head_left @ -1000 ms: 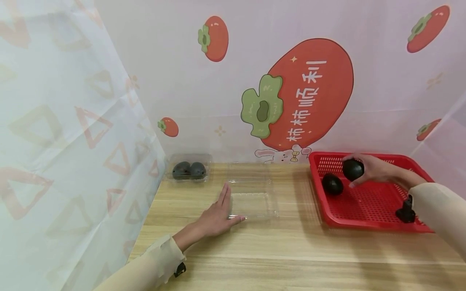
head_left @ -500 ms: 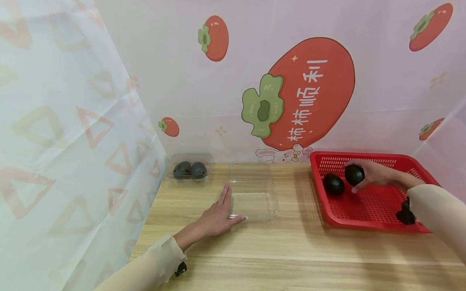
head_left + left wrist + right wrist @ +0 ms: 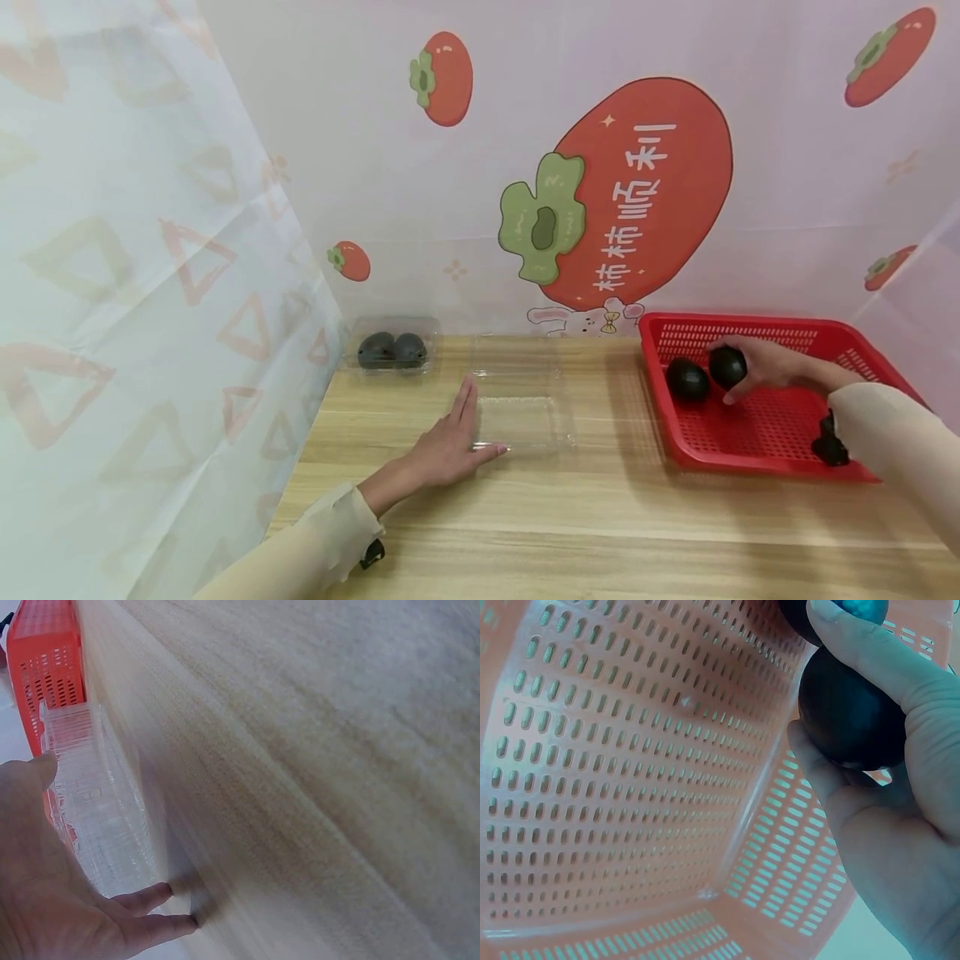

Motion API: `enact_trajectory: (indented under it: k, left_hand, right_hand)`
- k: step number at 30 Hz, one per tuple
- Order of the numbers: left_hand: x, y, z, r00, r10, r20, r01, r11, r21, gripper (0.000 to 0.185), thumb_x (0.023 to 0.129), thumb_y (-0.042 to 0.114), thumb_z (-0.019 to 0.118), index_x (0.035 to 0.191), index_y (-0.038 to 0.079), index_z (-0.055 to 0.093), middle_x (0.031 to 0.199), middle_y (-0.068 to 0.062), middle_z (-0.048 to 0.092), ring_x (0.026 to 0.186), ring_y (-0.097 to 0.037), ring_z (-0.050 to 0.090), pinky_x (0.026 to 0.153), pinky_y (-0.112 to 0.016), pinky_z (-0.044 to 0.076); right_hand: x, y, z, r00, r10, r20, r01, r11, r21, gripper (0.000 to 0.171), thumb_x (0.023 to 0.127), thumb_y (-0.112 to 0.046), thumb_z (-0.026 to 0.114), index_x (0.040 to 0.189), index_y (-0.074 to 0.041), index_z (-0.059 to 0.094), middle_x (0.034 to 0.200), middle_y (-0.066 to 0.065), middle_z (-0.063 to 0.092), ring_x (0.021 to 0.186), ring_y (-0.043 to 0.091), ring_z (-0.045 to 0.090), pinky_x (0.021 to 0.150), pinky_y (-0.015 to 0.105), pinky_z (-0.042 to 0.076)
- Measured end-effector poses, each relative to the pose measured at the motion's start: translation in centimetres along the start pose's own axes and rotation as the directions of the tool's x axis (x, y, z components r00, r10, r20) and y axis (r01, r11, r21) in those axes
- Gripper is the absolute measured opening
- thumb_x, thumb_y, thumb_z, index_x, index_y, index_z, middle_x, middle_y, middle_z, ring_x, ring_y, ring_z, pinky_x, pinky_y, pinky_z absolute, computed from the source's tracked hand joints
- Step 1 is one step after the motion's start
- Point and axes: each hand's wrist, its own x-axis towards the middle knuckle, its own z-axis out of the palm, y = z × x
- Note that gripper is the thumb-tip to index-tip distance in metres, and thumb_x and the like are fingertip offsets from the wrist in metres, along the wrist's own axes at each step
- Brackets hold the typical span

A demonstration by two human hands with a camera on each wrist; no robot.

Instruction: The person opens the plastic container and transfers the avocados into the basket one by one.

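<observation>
Wooden bench (image 3: 600, 517): clear box (image 3: 521, 421) steadied by flat left hand (image 3: 446, 450). Dark fruit (image 3: 727, 367) gripped by right hand (image 3: 765, 365) inside red basket (image 3: 757, 429). Next, probably: fruit carried over, set into box.

left hand (image 3: 448, 448): flat, fingers straight, palm down; right hand (image 3: 765, 367): fingers curled in a grip, arm extended

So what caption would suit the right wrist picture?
Right hand grips a dark round fruit inside the red basket.
</observation>
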Motion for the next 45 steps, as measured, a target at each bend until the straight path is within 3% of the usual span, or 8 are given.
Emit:
enact_trajectory:
  k: [4,14,33,45]
  left_hand:
    - [0.0,0.0,0.2,1.000,0.007,0.004,-0.007,1.000,0.009,0.111,0.103,0.066,0.054,0.168,0.000,-0.006,0.177,-0.015,-0.013,0.143,-0.048,0.048,0.102,-0.058,0.053]
    - [0.1,-0.2,0.2,1.000,-0.008,-0.012,0.008,1.000,0.008,0.113,0.101,0.070,0.054,0.169,0.001,-0.004,0.178,-0.014,-0.010,0.140,-0.050,0.050,0.102,-0.058,0.053]
    - [0.1,-0.1,0.3,1.000,-0.001,-0.011,0.001,1.000,0.013,0.111,0.102,0.066,0.056,0.169,-0.001,-0.003,0.178,-0.016,-0.010,0.138,-0.050,0.052,0.101,-0.058,0.054]
    - [0.1,-0.1,0.1,1.000,-0.006,-0.015,0.006,1.000,0.014,0.113,0.101,0.069,0.056,0.169,0.001,-0.003,0.178,-0.015,-0.009,0.137,-0.051,0.053,0.099,-0.058,0.055]
  right_hand:
    - [0.1,0.3,0.2,1.000,-0.002,0.010,0.002,1.000,0.000,0.079,0.073,-0.010,0.098,0.138,0.007,0.056,0.133,0.027,0.058,0.120,0.047,0.054,0.096,0.069,0.053]
    - [0.3,0.0,0.3,0.999,-0.005,0.054,0.004,1.000,0.019,0.080,0.073,-0.010,0.097,0.137,0.010,0.054,0.133,0.030,0.056,0.120,0.048,0.052,0.097,0.068,0.052]
    - [1.6,-0.4,0.5,0.986,0.085,0.145,-0.084,0.996,-0.016,0.082,0.074,-0.019,0.098,0.140,0.005,0.056,0.140,0.030,0.052,0.126,0.052,0.046,0.103,0.078,0.041]
    - [1.9,-0.5,0.6,0.984,0.077,0.161,-0.068,0.996,-0.062,0.082,0.073,-0.022,0.098,0.138,0.007,0.056,0.137,0.030,0.055,0.124,0.052,0.049,0.102,0.075,0.045]
